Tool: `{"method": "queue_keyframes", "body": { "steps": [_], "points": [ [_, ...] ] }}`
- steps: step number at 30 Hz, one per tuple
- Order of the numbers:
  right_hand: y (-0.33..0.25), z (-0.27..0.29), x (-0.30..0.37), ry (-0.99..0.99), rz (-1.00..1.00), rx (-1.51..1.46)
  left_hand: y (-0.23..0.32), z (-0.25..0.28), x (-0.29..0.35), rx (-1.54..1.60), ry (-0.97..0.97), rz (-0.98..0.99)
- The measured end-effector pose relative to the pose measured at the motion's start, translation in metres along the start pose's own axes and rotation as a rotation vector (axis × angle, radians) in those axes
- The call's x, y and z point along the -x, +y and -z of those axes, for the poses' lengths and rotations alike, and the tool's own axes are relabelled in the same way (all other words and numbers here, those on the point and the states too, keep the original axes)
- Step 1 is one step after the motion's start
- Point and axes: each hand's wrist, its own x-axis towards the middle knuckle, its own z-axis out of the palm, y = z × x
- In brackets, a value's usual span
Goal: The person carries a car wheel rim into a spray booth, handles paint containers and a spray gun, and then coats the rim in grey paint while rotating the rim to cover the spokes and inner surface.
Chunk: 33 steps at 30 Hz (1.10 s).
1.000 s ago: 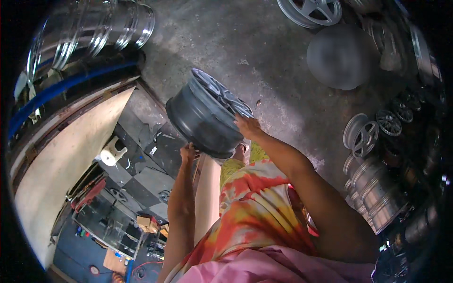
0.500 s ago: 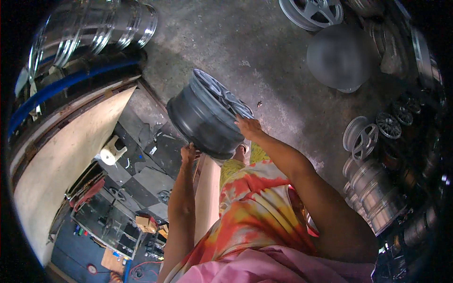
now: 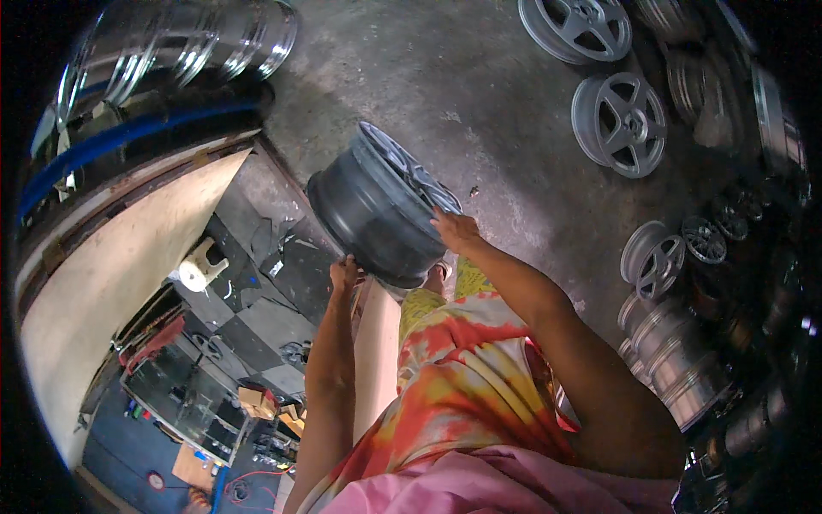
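Dark grey wheel rim [image 3: 377, 214]; silver rims [image 3: 618, 122] on floor; red-yellow tie-dye trousers [image 3: 467, 377].

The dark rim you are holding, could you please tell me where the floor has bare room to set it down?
Both hands, left hand and right hand, hold the dark rim. Bare concrete floor lies beyond it, between the shiny rims upper left and the grey five-spoke wheels. The right edge is crowded with stacked rims.

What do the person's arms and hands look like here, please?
Both forearms are bare, with no sleeves in view. The left hand and right hand are bare too, without gloves. No watch, band or ring shows. Below them hang tie-dye trousers in orange, yellow and red.
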Motion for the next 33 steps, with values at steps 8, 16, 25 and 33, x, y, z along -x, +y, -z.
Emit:
{"method": "queue_keyframes", "body": {
  "steps": [8, 16, 25, 33],
  "points": [
    [-0.011, 0.013, -0.005, -0.084, -0.024, 0.034, 0.009, 0.003, 0.002, -0.052, 0.014, -0.041],
    [-0.006, 0.001, -0.021, 0.015, 0.017, 0.006, 0.022, 0.005, -0.013, -0.03, 0.051, -0.013],
    [-0.016, 0.027, -0.013, -0.131, 0.007, 0.041, 0.009, 0.003, -0.017, 0.02, -0.002, 0.018],
    [-0.019, 0.03, -0.006, -0.128, -0.002, -0.017, -0.011, 0.004, -0.021, 0.051, 0.09, -0.063]
  ]
}}
